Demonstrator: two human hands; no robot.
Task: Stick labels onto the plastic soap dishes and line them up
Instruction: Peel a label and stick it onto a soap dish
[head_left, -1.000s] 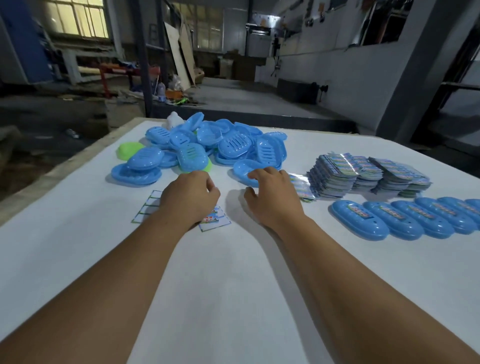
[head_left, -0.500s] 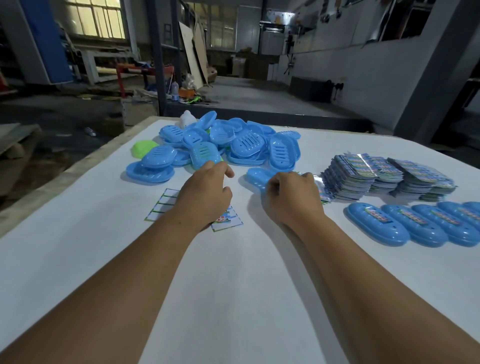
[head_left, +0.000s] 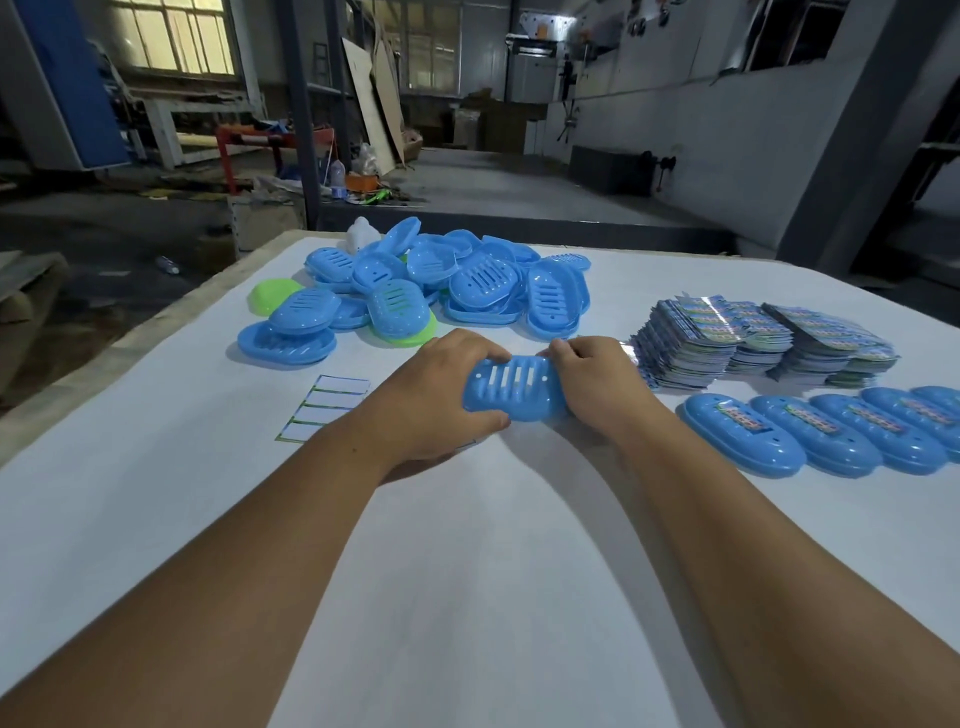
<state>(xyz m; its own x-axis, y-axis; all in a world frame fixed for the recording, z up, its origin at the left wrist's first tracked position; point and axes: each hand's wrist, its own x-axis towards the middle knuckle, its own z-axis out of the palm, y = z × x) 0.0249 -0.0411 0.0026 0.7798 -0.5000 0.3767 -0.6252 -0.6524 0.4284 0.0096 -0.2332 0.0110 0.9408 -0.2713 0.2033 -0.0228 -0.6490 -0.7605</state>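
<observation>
one soap dish (head_left: 514, 387), two hands gripping

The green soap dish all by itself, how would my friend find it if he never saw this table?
Start at the big white table and look to its far left side, where a heap of blue soap dishes is piled. At the heap's left edge lies the lone green soap dish. It is bright lime green, lies beside the pile rather than under it, and shows a smooth surface with no slots.

no readable text anywhere: labels on lined-up dishes (head_left: 743, 435) and label stacks (head_left: 727, 332) show colourful print, too small/blurred; backing sheet (head_left: 324, 408) blank
</observation>
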